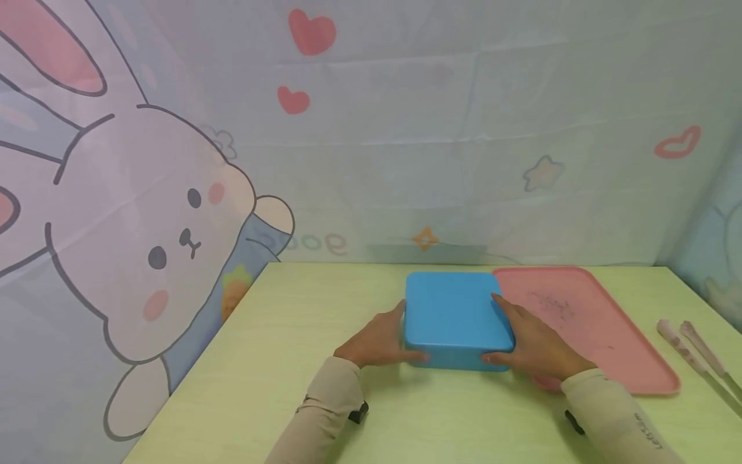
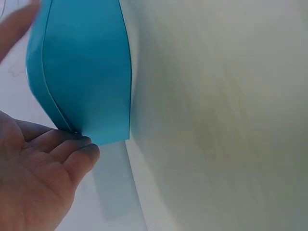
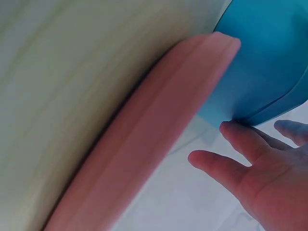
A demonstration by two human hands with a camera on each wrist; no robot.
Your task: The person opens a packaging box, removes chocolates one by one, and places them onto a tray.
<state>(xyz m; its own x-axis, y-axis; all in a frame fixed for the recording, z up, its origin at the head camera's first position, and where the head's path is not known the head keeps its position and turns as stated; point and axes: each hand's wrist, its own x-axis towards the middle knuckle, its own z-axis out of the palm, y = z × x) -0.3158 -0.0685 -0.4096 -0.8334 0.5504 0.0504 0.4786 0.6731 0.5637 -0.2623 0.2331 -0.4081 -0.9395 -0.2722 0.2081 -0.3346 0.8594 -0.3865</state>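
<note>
A pale green table (image 1: 290, 335) spreads under both hands, running on past the left hand (image 1: 379, 340) to its left edge, where a printed rabbit curtain (image 1: 145, 212) hangs; the same curtain closes off the far edge beyond the fingertips. The near edge lies below the head view and cannot be seen.

A pink tray (image 1: 585, 322) lies flat just beyond and outside the right hand (image 1: 536, 348). Its near left corner is hidden under that hand and wrist, and its left rim sits tight against the box; in the right wrist view the tray rim (image 3: 159, 130) is blurred.

A blue box (image 1: 455, 325) with its lid on stands on the table between the two hands. The left hand presses against its left side with fingers nearly straight, the fingertips (image 2: 79, 144) meeting the seam under the lid at the near corner. The right hand lies along the right side, fingers spread and mostly straight, fingertips (image 3: 231, 130) touching the lid's edge. Whether either thumb hooks the near wall is hard to make out.

Two slim pale utensils (image 1: 690, 345) lie well outside the right hand, past the tray, their near ends cut off at the picture's edge. Bare table stays free on the near side of both wrists.
</note>
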